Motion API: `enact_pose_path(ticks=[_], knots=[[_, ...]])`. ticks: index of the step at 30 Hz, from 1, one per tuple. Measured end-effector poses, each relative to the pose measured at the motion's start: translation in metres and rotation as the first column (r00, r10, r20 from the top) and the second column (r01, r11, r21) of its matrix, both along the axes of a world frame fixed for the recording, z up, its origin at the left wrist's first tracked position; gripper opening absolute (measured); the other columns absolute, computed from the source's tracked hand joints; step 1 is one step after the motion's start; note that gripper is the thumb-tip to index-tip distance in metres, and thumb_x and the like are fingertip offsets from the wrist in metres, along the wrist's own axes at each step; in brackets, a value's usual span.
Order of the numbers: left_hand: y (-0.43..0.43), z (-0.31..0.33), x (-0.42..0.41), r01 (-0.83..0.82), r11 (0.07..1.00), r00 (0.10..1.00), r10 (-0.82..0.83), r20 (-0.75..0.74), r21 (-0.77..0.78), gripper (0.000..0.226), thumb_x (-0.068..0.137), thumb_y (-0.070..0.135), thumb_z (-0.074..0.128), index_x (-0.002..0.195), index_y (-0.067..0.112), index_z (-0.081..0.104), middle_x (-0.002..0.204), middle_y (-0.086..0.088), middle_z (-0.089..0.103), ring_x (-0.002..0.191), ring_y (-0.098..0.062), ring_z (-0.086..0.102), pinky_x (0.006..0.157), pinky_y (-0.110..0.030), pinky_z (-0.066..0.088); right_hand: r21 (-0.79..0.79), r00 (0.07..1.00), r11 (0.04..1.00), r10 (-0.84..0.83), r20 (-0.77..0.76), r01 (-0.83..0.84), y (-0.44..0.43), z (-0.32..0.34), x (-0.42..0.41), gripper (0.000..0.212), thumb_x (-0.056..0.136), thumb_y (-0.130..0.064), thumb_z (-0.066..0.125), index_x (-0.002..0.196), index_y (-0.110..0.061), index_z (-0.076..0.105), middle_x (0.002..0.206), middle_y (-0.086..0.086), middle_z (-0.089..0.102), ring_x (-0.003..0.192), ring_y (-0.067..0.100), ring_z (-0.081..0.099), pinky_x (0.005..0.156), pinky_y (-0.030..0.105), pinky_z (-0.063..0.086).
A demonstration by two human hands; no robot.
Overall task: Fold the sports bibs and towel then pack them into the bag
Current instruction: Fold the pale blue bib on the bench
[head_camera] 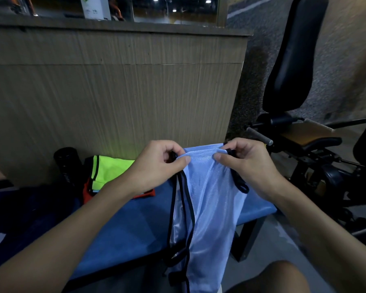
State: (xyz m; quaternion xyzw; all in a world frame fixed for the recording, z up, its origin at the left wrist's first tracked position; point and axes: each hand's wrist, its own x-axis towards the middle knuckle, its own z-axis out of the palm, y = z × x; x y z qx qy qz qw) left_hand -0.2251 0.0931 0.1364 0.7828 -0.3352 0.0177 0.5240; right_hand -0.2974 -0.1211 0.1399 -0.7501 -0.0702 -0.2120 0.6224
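Sheer blue mesh bib [209, 199], black-trimmed

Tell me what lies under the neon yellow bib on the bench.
The neon yellow bib lies on top of a red bib, whose edge shows at its near side. A sliver of light blue shows between them. The left hand covers the pile's right end.

Standing behind the grip, a wood-grain counter front [114, 92]; sitting right of it, a black padded gym machine [292, 60] on speckled grey flooring [336, 70].
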Motion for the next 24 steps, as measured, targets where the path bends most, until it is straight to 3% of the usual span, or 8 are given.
enact_pose_path(ticks=[7, 11, 13, 15, 20, 24], knots=[[-0.002, -0.012, -0.003, -0.036, 0.999, 0.999, 0.036, 0.008, -0.037, 0.029, 0.094, 0.041, 0.061, 0.082, 0.015, 0.063, 0.064, -0.003, 0.047, 0.058, -0.018, 0.037, 0.052, -0.039, 0.031, -0.01, 0.999, 0.999, -0.03, 0.009, 0.031, 0.003, 0.002, 0.0, 0.013, 0.085, -0.003, 0.071, 0.076, -0.004, 0.062, 0.055, -0.013, 0.057, 0.047, -0.003, 0.047, 0.047, 0.009, 0.035], [-0.003, -0.016, -0.001, -0.027, 0.997, 0.999, 0.024, -0.04, -0.075, 0.022, 0.09, 0.037, 0.069, 0.082, 0.017, 0.065, 0.063, -0.009, 0.051, 0.06, -0.017, 0.038, 0.057, -0.035, 0.031, -0.043, 0.999, 0.998, -0.035, 0.014, 0.035, 0.002, 0.002, 0.0, 0.016, 0.085, -0.005, 0.071, 0.075, -0.004, 0.059, 0.051, -0.013, 0.055, 0.043, -0.002, 0.046, 0.044, 0.009, 0.033], [-0.003, -0.02, -0.001, 0.001, 0.998, 0.995, -0.007, -0.102, -0.068, 0.023, 0.08, 0.039, 0.077, 0.086, 0.02, 0.067, 0.073, -0.023, 0.065, 0.066, -0.019, 0.051, 0.061, -0.042, 0.044, -0.053, 0.999, 0.998, -0.045, 0.02, 0.046, 0.001, 0.003, -0.001, 0.016, 0.084, -0.007, 0.072, 0.076, -0.003, 0.059, 0.054, -0.01, 0.055, 0.044, -0.002, 0.046, 0.043, 0.01, 0.034], [-0.004, -0.023, -0.003, 0.013, 0.996, 0.99, -0.024, -0.137, -0.085, 0.015, 0.081, 0.021, 0.079, 0.089, 0.018, 0.067, 0.088, -0.022, 0.072, 0.077, -0.021, 0.062, 0.078, -0.05, 0.054, -0.061, 0.998, 0.996, -0.059, 0.032, 0.061, 0.001, 0.002, 0.0, 0.018, 0.082, -0.009, 0.075, 0.076, -0.001, 0.059, 0.061, -0.001, 0.059, 0.052, 0.001, 0.051, 0.05, 0.014, 0.039], [-0.005, -0.015, -0.007, 0.002, 0.966, 0.991, -0.037, -0.13, -0.259, 0.014, 0.091, -0.002, 0.065, 0.088, 0.011, 0.068, 0.081, 0.008, 0.072, 0.078, -0.004, 0.064, 0.076, -0.018, 0.05, -0.059, 0.998, 0.997, -0.048, 0.04, 0.05, -0.004, -0.001, 0.003, 0.026, 0.076, -0.004, 0.079, 0.074, 0.004, 0.054, 0.07, 0.01, 0.062, 0.067, 0.018, 0.058, 0.066, 0.039, 0.048], [-0.007, -0.008, -0.007, -0.016, 0.936, 0.982, -0.052, -0.181, -0.353, 0.021, 0.091, -0.007, 0.062, 0.088, 0.013, 0.068, 0.077, 0.01, 0.072, 0.074, -0.002, 0.064, 0.069, -0.014, 0.049, -0.094, 0.999, 0.995, -0.03, 0.029, 0.033, -0.007, 0.001, 0.002, 0.02, 0.077, 0.0, 0.078, 0.076, 0.0, 0.057, 0.085, 0.03, 0.063, 0.074, 0.027, 0.059, 0.074, 0.058, 0.051]])
